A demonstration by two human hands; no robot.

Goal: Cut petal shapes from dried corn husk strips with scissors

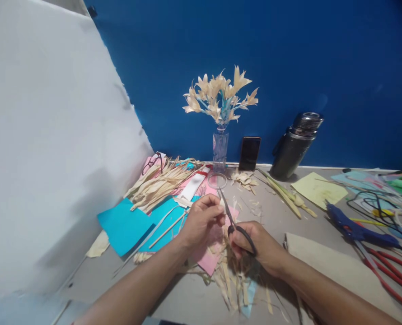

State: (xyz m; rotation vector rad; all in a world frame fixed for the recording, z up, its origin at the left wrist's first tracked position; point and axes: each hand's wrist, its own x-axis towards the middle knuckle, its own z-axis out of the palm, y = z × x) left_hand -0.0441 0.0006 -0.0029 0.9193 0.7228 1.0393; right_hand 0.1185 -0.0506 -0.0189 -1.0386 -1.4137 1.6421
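My right hand (pixel 255 246) grips black-handled scissors (pixel 233 221), blades pointing up and away toward my left hand. My left hand (pixel 203 219) pinches a small pale strip of dried leaf at the scissor blades. Below both hands lies a heap of cut straw-coloured strips (pixel 230 275) on pink paper (pixel 209 253). Cyan paper (pixel 126 225) lies to the left of my left hand.
A bottle vase of pale handmade flowers (pixel 221 104), a dark phone (pixel 249 153) and a black flask (pixel 294 146) stand against the blue wall. A pile of dried leaves (pixel 156 185) lies back left. A blue glue gun (pixel 353 228), cables and red-handled pliers (pixel 390 271) lie right.
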